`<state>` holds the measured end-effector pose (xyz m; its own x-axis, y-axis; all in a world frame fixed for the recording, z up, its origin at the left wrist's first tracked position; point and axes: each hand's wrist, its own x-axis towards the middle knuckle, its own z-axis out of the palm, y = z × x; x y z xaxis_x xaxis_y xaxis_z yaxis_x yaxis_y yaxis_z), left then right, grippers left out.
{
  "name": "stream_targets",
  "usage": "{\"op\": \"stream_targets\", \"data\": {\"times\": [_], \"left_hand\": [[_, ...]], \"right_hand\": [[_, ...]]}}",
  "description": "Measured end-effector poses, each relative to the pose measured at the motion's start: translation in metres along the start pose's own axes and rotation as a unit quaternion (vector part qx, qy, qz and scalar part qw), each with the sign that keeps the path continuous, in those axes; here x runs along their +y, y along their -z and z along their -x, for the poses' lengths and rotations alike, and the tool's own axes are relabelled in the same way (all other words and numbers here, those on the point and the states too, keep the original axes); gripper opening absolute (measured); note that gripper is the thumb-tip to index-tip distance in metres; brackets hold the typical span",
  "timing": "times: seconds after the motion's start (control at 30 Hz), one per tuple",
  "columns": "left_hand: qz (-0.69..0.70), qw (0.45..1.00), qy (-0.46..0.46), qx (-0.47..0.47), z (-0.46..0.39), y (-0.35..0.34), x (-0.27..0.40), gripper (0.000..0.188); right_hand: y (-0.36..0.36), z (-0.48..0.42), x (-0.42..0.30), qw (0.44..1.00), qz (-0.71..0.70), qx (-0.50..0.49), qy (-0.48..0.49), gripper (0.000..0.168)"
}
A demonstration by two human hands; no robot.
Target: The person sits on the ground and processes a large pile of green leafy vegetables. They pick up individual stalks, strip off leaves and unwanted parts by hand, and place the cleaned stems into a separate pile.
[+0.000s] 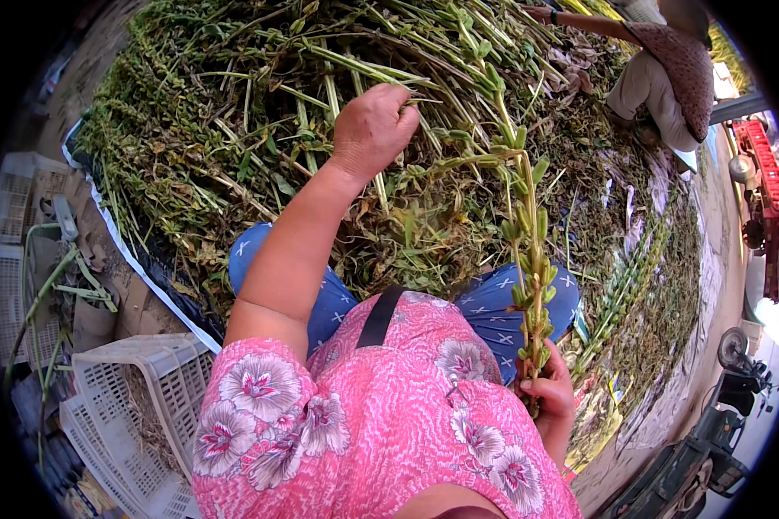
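Observation:
My left hand (376, 123) is closed in a fist over the heap of cut plants (279, 143), with a thin green stalk showing beside its thumb. My right hand (548, 386) is low by my right knee, its fingers around the lower part of long green stalks with seed pods (532, 259), which look like sesame. These stalks rise past my knee towards the top of the heap, and a bent one reaches left from them. Dry leaves and stems lie between my knees. Part of the right fingers is hidden behind the pods.
A co-worker (668, 78) crouches at the upper right, one arm stretched over the heap. White plastic crates (136, 402) stand at the lower left, beyond the sheet's pale edge (113, 214). More podded stalks (623, 292) lie to the right. A parked vehicle (701, 441) stands at the lower right.

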<state>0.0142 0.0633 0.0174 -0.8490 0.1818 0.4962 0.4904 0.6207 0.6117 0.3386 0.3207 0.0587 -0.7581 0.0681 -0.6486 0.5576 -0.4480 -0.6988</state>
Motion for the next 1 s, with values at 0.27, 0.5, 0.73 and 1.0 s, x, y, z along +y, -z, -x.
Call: {"op": "stream_targets", "data": {"times": [0.27,0.5,0.73,1.0], "left_hand": [[0.348,0.862,0.312,-0.196,0.027,-0.009,-0.028,0.017],[0.460,0.759,0.387,-0.251,0.074,-0.047,-0.028,0.018],[0.590,0.635,0.468,-0.172,0.105,-0.032,-0.001,0.013],[0.640,0.600,0.460,-0.134,0.119,-0.013,-0.005,0.014]], "right_hand": [[0.016,0.010,-0.003,0.999,0.006,-0.023,0.024,0.082],[0.026,0.017,-0.006,0.998,0.003,-0.036,0.051,0.083],[0.034,0.022,-0.006,0.997,0.012,-0.017,0.070,0.082],[0.055,0.022,-0.009,0.994,-0.025,-0.068,0.087,0.076]]}}
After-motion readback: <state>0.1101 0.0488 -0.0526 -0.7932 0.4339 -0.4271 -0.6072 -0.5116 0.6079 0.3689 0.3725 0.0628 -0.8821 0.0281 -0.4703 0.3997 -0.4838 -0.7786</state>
